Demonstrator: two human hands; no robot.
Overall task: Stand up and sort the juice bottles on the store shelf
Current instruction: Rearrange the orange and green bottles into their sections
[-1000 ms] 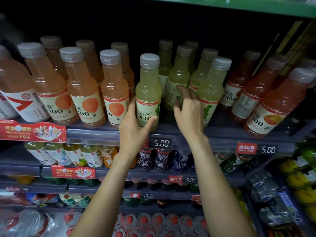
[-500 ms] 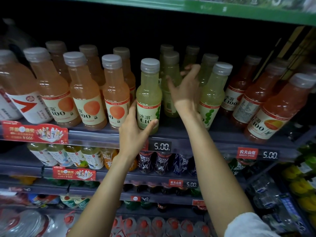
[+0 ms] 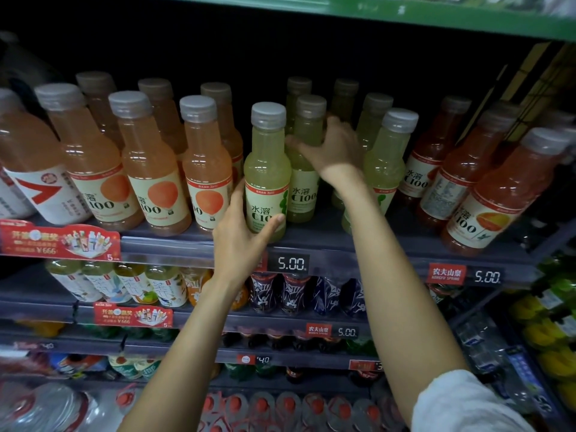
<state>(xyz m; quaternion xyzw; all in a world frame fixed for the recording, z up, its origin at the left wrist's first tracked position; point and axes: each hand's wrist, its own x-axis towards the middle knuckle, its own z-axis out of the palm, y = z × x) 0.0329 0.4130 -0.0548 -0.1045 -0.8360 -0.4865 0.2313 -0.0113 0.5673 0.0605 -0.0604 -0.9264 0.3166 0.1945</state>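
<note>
While reaching up from the bottom of the frame, with a white sleeve (image 3: pixel 461 403) at the lower right, worked at mid-frame on the top stocked shelf (image 3: pixel 358 247). Gripped with the left hand (image 3: pixel 240 241), thumb on one side and fingers on the other, the lower label of the front green bottle (image 3: pixel 267 169), upright at the shelf lip just above the price tag (image 3: pixel 291 263). Reached deeper with the right hand (image 3: pixel 333 151), right of centre; laid the thumb across the shoulder of the second green bottle (image 3: pixel 307 182) and wrapped the fingers behind it, out of sight, so read as a grip on that bottle. Stood just behind and right of the front one, upright, label forward.

Further back and to either side, looked mostly sorted already: orange bottles (image 3: pixel 149 169) grouped at the left of the frame, green in the middle, red bottles (image 3: pixel 498 194) at the right, all upright. Appeared less tidy in the green block: a gap behind the right wrist, between the held pair and the right green bottle (image 3: pixel 386 163), and dim rear green bottles (image 3: pixel 374 120) not clearly in line. Judged well along, then, with the green rows left to pull forward and square up; could not tell about the darkest back of the shelf.
</note>
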